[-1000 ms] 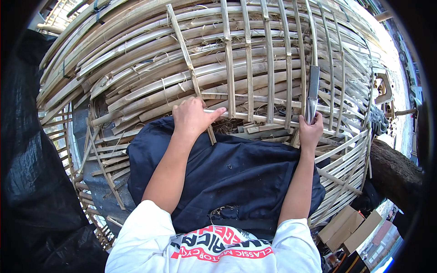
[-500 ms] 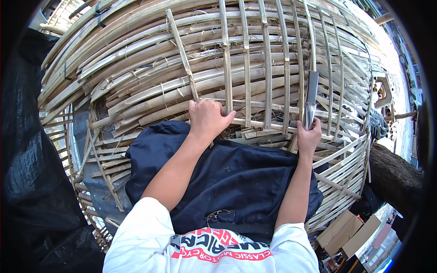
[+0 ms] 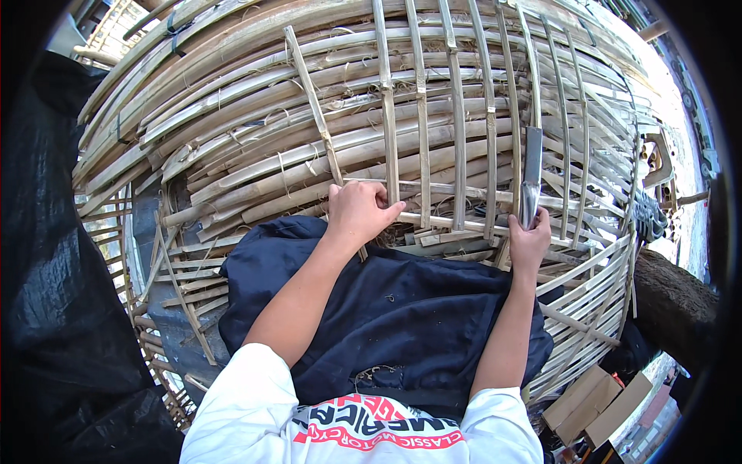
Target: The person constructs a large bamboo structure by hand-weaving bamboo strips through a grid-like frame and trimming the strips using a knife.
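Note:
My left hand (image 3: 358, 213) is closed at the lower end of an upright bamboo strip (image 3: 389, 116), its thumb pointing right. A second, slanted strip (image 3: 313, 108) meets the same hand at its left. A thin crosswise bamboo strip (image 3: 440, 221) runs from beside my left hand toward the right. My right hand (image 3: 530, 238) is closed around the shiny metal handle of a knife (image 3: 532, 162); its straight grey blade points away from me, along an upright strip. Several more upright strips stand side by side between and beyond my hands. The left fingertips are partly hidden.
Dark blue cloth (image 3: 386, 301) covers my lap. Long split bamboo poles (image 3: 255, 139) are stacked ahead. Black sheeting (image 3: 62, 271) hangs at the left. To the right are a thick brown log (image 3: 668, 290), bent bamboo slats (image 3: 587, 298) and an open cardboard box (image 3: 583, 402).
The whole scene has shifted slightly down and right in the picture. My hands keep about the same places on the strips and the knife.

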Demonstrator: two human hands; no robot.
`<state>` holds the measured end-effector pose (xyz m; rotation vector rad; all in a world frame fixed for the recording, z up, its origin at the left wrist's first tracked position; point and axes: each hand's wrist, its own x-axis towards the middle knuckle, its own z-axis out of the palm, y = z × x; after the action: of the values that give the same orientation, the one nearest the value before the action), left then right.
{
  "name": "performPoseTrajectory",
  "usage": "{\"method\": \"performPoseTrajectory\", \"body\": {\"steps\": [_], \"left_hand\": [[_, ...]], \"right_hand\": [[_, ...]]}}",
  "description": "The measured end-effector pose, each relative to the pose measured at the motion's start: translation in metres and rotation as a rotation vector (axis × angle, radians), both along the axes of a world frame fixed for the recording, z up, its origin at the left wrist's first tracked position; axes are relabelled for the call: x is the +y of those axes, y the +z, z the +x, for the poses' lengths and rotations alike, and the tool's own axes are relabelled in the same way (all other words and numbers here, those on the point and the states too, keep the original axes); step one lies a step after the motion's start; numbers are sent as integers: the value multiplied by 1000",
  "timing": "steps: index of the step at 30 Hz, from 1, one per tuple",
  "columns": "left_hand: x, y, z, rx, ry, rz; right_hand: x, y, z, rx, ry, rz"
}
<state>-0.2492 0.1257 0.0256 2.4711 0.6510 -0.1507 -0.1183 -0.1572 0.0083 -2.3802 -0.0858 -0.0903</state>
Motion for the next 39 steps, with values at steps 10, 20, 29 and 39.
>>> {"method": "performPoseTrajectory", "body": {"steps": [10, 20, 29, 39], "left_hand": [[-1, -5, -3, -139, 7, 68], [55, -7, -39, 113, 310, -112], [48, -16, -48, 188, -53, -318], [40, -15, -38, 253, -71, -342]], "right_hand": [[4, 4, -1, 2, -11, -9], [-5, -4, 4, 13, 7, 11], [-5, 2, 4, 8, 11, -19], [-1, 7, 1, 77, 24, -9]]}}
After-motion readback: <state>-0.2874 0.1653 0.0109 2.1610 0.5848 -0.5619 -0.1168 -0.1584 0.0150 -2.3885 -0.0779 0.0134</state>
